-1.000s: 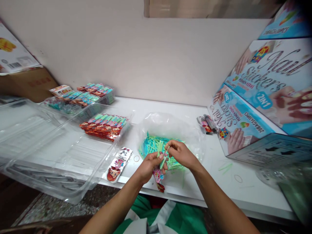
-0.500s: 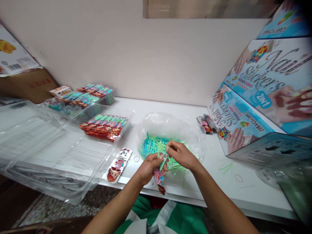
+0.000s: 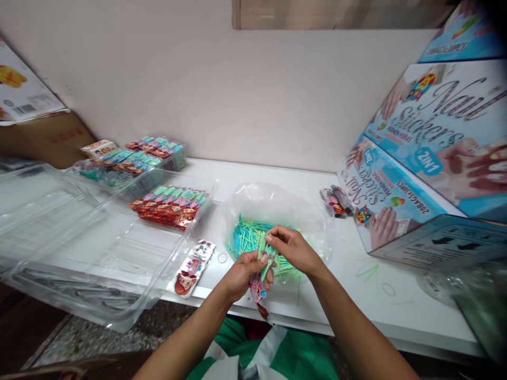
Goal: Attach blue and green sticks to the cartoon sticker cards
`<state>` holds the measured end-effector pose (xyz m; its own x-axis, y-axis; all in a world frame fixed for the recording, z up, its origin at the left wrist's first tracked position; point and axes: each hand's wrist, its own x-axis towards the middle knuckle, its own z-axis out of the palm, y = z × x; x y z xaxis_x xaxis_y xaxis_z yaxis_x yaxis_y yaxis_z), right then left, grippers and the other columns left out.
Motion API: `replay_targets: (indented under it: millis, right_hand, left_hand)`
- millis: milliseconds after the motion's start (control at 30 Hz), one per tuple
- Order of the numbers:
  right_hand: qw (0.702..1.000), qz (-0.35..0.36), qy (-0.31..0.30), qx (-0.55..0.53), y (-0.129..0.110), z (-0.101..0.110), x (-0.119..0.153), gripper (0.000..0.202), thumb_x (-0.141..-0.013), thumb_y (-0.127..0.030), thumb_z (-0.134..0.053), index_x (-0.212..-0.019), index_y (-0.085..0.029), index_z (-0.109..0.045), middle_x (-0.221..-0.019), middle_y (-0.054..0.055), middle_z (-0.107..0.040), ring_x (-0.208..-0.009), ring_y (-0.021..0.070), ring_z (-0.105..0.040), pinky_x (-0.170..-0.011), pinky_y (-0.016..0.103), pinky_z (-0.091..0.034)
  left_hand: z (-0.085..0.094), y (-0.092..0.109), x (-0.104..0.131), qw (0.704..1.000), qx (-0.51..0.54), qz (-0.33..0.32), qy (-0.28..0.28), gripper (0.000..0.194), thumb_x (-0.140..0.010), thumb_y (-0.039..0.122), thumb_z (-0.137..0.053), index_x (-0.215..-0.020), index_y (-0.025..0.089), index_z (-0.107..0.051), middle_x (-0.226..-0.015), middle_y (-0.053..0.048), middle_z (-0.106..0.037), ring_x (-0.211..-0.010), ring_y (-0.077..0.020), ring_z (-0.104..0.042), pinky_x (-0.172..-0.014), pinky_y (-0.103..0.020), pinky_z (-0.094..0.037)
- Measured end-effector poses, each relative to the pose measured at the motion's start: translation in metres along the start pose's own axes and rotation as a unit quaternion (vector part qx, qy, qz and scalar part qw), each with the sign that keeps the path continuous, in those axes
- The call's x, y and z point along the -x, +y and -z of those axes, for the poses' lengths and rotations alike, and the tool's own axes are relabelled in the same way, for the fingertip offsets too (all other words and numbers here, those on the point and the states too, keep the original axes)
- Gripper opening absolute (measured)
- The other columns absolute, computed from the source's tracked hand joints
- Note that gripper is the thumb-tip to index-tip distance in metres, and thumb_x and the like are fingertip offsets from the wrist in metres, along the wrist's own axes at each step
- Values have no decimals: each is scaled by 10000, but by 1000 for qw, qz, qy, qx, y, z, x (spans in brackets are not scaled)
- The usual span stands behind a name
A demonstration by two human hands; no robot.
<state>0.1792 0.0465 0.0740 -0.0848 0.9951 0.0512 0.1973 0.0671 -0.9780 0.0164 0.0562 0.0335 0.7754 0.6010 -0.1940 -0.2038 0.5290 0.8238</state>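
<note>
Both hands have edged slightly left: left hand (image 3: 242, 273) pinches a sticker strip (image 3: 258, 293) hanging over the desk's (image 3: 412, 311) near edge, right hand (image 3: 291, 248) grips a green stick (image 3: 266, 266) against it; stick pile (image 3: 247, 237) just beyond, open desk to the right

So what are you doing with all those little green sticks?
A person is working at a white table with bare hands. The left hand holds a small sticker pack with a cartoon face on it, and the right hand presses a green stick against it. Just behind the hands lies an open plastic bag full of green sticks. To the left, a clear tray holds a row of finished packs, and one sticker sheet lies loose on the table.
</note>
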Motion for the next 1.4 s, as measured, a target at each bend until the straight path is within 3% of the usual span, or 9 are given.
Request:
replay_targets:
  millis: [300,467,600,900,1067,1267,1400]
  right_hand:
    - [997,-32,17,75,-2,9,9,171,-837,-307,-493,-733,-178,-534,-625,-40,-467,-592,103,-455,-559,231,-378]
    - [997,-20,30,65,-6,2,8,208,-830,-334,-520,-958,-181,-578,-717,-22,-527,-657,115,-487,-607,242,-399]
    - [998,2,27,53,-7,-1,6,180,-845,-335,-493,-831,-172,-568,-708,-18,-529,-668,114,-491,-630,242,-404]
    - [984,-17,34,173,-9,10,11,93,-796,-192,-472,-707,-188,-502,-600,-54,-463,-557,90,-424,-519,217,-333]
    - [989,-13,21,149,-11,11,12,111,-822,-245,-484,-745,-184,-537,-635,-40,-503,-591,97,-456,-535,218,-354]
    - [994,1,22,104,-14,8,8,228,-835,-361,-515,-925,-179,-618,-819,23,-625,-755,148,-559,-634,256,-423]
    - [994,20,1,111,-18,9,4,220,-825,-367,-539,-847,-178,-648,-771,21,-624,-720,148,-559,-615,262,-429]
  left_hand:
    - [1,3,-1,1000,1,3,-4,325,-828,392,-542,-872,79,-617,-633,-61,-629,-453,-101,-554,-460,-198,-410]
    - [1,1,-1,1000,-3,7,-14,317,-837,387,-529,-880,87,-621,-624,-54,-626,-447,-99,-551,-450,-194,-407]
    - [1,0,0,1000,-9,10,-15,311,-836,383,-532,-858,86,-622,-619,-54,-627,-446,-99,-554,-445,-190,-406]
    - [2,3,0,1000,-28,8,-12,337,-843,382,-523,-980,88,-614,-666,-64,-639,-465,-104,-562,-430,-196,-416]
    - [3,5,0,999,-47,13,-8,361,-838,404,-523,-977,84,-612,-658,-63,-632,-465,-101,-558,-432,-191,-411]
    - [2,5,2,997,-69,15,-8,392,-823,450,-525,-951,88,-609,-656,-59,-629,-465,-98,-549,-440,-190,-411]
    - [1,7,3,995,-96,23,-14,403,-808,491,-525,-894,105,-601,-664,-57,-637,-466,-102,-547,-428,-190,-397]
